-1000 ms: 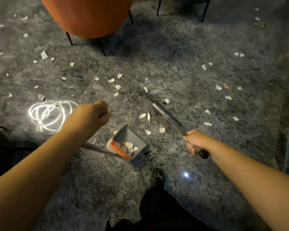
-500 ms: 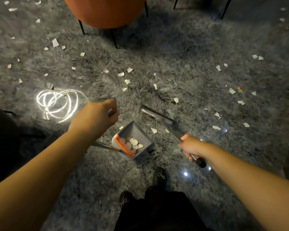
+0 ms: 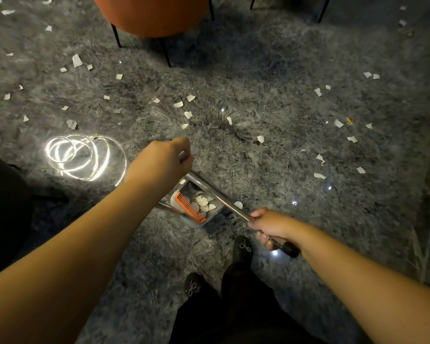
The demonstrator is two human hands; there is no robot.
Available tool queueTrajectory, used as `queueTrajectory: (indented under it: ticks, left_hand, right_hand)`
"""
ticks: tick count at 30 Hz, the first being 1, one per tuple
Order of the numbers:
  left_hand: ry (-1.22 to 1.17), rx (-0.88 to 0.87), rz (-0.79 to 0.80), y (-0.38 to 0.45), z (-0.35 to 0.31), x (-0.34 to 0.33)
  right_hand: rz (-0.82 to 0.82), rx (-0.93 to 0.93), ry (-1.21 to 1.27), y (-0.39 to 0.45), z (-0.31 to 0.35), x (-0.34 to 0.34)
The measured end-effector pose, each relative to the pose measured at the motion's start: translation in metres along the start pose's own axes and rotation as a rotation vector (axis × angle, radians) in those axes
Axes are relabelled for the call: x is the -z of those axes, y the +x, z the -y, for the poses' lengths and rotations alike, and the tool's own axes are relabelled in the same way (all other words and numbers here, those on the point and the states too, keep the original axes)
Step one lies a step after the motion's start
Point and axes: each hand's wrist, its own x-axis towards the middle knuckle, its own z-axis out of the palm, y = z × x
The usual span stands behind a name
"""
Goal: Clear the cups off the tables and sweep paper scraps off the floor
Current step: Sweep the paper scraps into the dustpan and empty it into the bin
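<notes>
Paper scraps (image 3: 204, 202) now sit in a small pile inside the grey dustpan (image 3: 210, 216), up against its orange comb edge (image 3: 190, 207). Vs a second ago: the broom (image 3: 224, 197) has come in from out on the floor, where its head lay among loose bits, and now lies right across the pan's mouth, so the bits that were just in front of the pan are mostly gone from the floor and prob. inside. One round scrap (image 3: 238, 204) sits just outside the pan's right edge, touching or nearly touching the broom shaft; missed, I'd say. Camera has also tipped fwd, feet now in view.

Meaning for task: one sweep stroke done, but floor is far from finished. Lots of scraps scattered upper left (image 3: 76, 60) and at right (image 3: 338, 123), well apart from the pan. No cups or counter in view, so can't judge that half.

Broom's long axis runs diagonal: black grip end (image 3: 289, 249) lower right near the person, working end pointing up-left toward the left hand. Head itself is hidden/blurred behind the pan and hand. Pan's mouth faces up-right; its handle (image 3: 166, 206) runs back toward lower left.

Left hand (image 3: 163, 162): fingers clenched round the top of the pan's upright handle. Right hand (image 3: 268, 227): fingers wrapped round the broom shaft just above the grip.
</notes>
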Motion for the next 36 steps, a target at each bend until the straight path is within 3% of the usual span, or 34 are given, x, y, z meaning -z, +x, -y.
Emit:
queueTrajectory:
  ticks: [7, 23, 28, 36]
  left_hand:
    - [-0.084, 0.064, -0.082, -0.04, 0.03, 0.013]
    - [0.024, -0.128, 0.038, -0.083, 0.035, 0.025]
    - [0.042, -0.096, 0.058, -0.085, 0.03, 0.008]
    - [0.036, -0.102, 0.021, -0.087, 0.029, 0.002]
  right_hand:
    - [-0.007, 0.01, 0.056, -0.03, -0.021, -0.024]
    - [-0.278, 0.033, 0.188, -0.032, -0.046, -0.007]
    - [-0.227, -0.031, 0.128, -0.024, -0.054, -0.013]
    - [-0.03, -0.054, 0.282, -0.016, -0.051, -0.041]
